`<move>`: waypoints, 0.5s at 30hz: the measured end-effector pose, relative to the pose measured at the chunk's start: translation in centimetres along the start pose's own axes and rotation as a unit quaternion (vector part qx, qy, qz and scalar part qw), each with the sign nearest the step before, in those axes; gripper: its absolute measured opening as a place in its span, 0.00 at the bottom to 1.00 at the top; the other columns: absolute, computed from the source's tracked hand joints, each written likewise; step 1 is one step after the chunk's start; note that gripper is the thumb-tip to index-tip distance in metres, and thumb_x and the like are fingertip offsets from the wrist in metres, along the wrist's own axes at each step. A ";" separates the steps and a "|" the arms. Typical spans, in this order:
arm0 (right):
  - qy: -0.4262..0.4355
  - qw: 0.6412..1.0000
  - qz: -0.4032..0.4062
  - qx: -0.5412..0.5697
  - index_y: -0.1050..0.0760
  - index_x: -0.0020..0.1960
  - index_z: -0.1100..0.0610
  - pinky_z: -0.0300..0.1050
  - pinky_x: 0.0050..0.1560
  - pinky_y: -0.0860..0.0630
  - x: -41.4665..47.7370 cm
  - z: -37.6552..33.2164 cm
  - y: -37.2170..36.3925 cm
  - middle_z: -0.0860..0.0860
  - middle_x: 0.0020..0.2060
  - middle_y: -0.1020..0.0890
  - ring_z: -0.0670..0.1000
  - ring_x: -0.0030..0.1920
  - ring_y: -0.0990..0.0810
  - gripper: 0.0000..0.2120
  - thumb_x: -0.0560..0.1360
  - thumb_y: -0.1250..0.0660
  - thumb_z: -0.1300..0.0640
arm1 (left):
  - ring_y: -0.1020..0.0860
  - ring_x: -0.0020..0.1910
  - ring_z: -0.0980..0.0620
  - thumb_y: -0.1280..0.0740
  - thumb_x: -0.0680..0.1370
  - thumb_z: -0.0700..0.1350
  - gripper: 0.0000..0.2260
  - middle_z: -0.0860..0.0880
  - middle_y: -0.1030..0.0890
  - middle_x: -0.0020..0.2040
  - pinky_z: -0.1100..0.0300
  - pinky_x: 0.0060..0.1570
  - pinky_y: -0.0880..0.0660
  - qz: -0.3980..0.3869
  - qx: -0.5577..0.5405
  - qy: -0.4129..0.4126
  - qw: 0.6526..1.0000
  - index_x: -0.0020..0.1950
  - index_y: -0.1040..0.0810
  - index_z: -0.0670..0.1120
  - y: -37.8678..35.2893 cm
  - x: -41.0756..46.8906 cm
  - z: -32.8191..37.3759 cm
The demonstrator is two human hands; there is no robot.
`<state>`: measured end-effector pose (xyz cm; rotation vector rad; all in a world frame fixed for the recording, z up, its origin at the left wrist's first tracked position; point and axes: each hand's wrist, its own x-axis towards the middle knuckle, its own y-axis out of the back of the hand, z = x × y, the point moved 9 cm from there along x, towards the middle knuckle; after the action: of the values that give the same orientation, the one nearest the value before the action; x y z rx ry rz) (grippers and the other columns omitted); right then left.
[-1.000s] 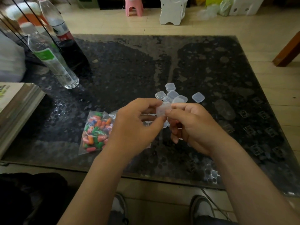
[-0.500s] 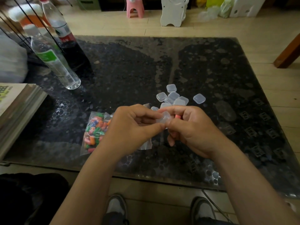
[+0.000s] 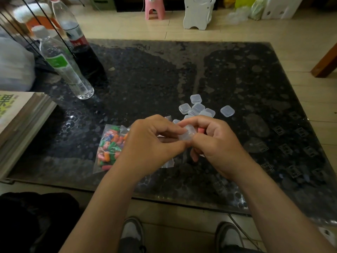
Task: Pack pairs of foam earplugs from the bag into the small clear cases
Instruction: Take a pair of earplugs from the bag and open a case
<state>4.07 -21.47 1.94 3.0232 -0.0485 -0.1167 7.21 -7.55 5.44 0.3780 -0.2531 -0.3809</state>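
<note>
Both hands meet over the dark glass table [image 3: 145, 73]. My left hand [image 3: 145, 145] and my right hand [image 3: 217, 145] pinch one small clear case [image 3: 186, 134] between their fingertips. A pink earplug [image 3: 201, 130] shows between the fingers of my right hand. The clear bag of coloured earplugs [image 3: 109, 147] lies on the table just left of my left hand, partly hidden by it. A cluster of several small clear cases [image 3: 197, 107] lies just beyond the hands, with one case [image 3: 227, 111] set apart to the right.
Two plastic bottles stand at the table's far left: a clear one [image 3: 63, 66] and a red-labelled one [image 3: 76, 39]. A stack of books [image 3: 20, 123] overhangs the left edge. A wooden leg [image 3: 326, 64] stands at the right, on the floor.
Both hands have drawn slightly toward me with the clear case still pinched between them. The pink earplug now shows in my right hand's fingers.
</note>
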 end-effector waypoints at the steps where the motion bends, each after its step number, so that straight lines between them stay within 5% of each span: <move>1: 0.010 1.000 0.004 -0.005 0.16 0.52 0.49 0.52 0.32 0.24 0.0 -0.2 0.1 0.56 0.33 0.21 0.52 0.30 0.25 0.14 0.73 0.34 0.63 | 0.14 0.42 0.54 0.20 0.71 0.40 0.09 0.51 0.13 0.44 0.59 0.44 0.17 0.012 -0.018 0.003 1.000 0.48 0.13 0.50 0.3 0.0 0.1; 3: 0.013 1.000 -0.001 -0.011 0.16 0.53 0.48 0.52 0.32 0.24 -0.1 -0.3 0.1 0.64 0.36 0.22 0.54 0.29 0.25 0.16 0.74 0.35 0.64 | 0.13 0.41 0.51 0.22 0.73 0.40 0.06 0.50 0.12 0.42 0.53 0.44 0.15 0.022 -0.057 0.015 0.998 0.48 0.13 0.49 0.8 0.2 0.2; 6: -0.008 1.000 -0.020 -0.007 0.17 0.60 0.52 0.53 0.36 0.21 -0.3 -0.1 -0.1 0.60 0.36 0.21 0.50 0.29 0.24 0.17 0.78 0.36 0.67 | 0.13 0.42 0.46 0.27 0.77 0.41 0.03 0.46 0.12 0.41 0.49 0.44 0.15 0.035 -0.134 0.077 0.987 0.47 0.14 0.45 1.0 0.3 -0.7; 10: 0.000 0.999 -0.036 -0.014 0.17 0.59 0.46 0.51 0.35 0.21 -0.3 -0.5 -0.9 0.59 0.37 0.19 0.49 0.31 0.24 0.14 0.76 0.34 0.59 | 0.13 0.44 0.41 0.35 0.83 0.44 0.10 0.40 0.14 0.45 0.46 0.43 0.15 0.061 -0.226 0.195 0.952 0.51 0.17 0.39 0.0 -0.2 -2.3; 15: -0.095 0.994 0.010 -0.051 0.21 0.56 0.49 0.49 0.36 0.27 0.5 1.8 0.7 0.54 0.34 0.22 0.49 0.32 0.26 0.12 0.79 0.38 0.62 | 0.13 0.44 0.44 0.34 0.83 0.44 0.08 0.43 0.13 0.44 0.52 0.39 0.16 0.087 -0.225 0.231 0.943 0.54 0.18 0.42 -0.1 -0.3 -3.3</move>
<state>4.43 -22.37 0.24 2.9001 -0.0866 -0.3910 7.91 -6.52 2.42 -0.0138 0.2608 -0.1584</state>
